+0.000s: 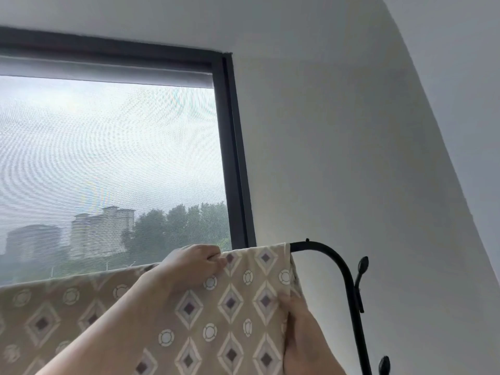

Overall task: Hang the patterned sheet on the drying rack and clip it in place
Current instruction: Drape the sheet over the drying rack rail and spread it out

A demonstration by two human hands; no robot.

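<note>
The patterned sheet (232, 315), beige with diamonds and circles, hangs over the top bar of the black drying rack (335, 258) across the lower part of the view. My left hand (194, 263) reaches up and grips the sheet's folded top edge on the bar, fingers curled over it. My right hand (300, 328) pinches the sheet's right side edge lower down, near the rack's curved upright. No clip is visible.
A large window (113, 163) with a dark frame and a mesh screen fills the left, behind the rack. A white wall (351, 147) stands at the right. The rack's post carries black knobbed hooks (361, 269) at the right.
</note>
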